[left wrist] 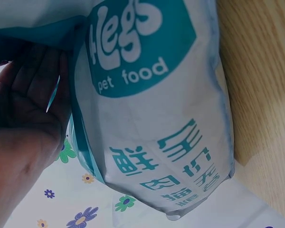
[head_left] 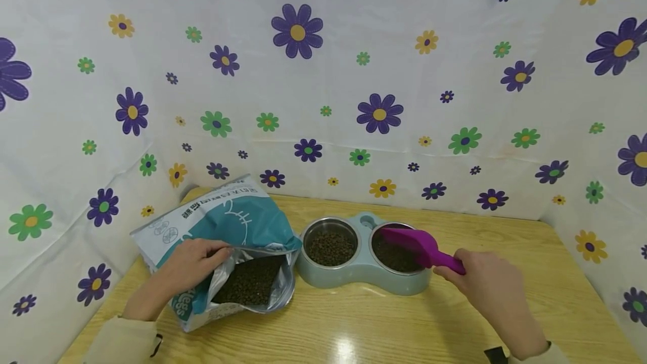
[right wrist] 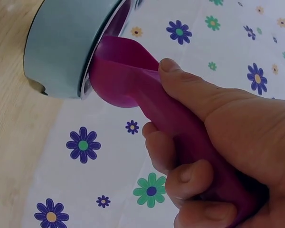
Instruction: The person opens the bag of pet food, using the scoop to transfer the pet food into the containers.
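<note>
In the head view my right hand [head_left: 487,285] grips the handle of a magenta scoop [head_left: 422,243]. Its bowl tilts down inside the right metal bowl [head_left: 396,263], over brown kibble there. Fingers wrap the handle and the thumb lies along its top in the right wrist view [right wrist: 194,123]. On the left, my left hand [head_left: 189,265] holds the upper edge of the mouth of a teal and white pet food bag [head_left: 242,218], which lies on its side with kibble [head_left: 250,282] showing inside. The left wrist view shows the bag's printed side [left wrist: 152,109] beside that hand.
A pale blue-green double feeder [head_left: 364,277] stands between bag and scoop. Its left metal bowl [head_left: 331,243] contains kibble, and the bag's mouth reaches close to its side. Beneath is a wood-grain table [head_left: 349,324]; a flowered white sheet [head_left: 333,83] hangs behind and at both sides.
</note>
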A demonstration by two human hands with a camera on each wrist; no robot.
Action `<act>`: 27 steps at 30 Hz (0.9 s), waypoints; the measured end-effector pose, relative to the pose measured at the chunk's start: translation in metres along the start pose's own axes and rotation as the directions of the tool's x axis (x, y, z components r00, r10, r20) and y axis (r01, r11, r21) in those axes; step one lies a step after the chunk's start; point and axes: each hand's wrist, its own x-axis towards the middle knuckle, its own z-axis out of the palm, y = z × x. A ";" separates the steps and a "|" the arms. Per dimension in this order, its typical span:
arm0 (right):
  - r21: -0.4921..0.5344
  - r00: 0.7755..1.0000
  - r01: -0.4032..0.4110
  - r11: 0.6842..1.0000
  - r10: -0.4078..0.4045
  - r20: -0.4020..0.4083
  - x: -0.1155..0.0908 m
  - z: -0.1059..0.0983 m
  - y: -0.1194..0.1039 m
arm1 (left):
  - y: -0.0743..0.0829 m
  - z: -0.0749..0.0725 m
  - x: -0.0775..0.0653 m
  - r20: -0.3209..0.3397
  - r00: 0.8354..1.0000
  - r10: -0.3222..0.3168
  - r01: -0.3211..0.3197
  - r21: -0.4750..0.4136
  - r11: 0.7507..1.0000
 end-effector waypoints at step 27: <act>0.130 0.976 -0.208 0.969 0.214 -0.033 -0.029 -0.003 0.053 | 0.006 -0.001 -0.004 -0.022 1.000 0.007 -0.006 0.023 1.000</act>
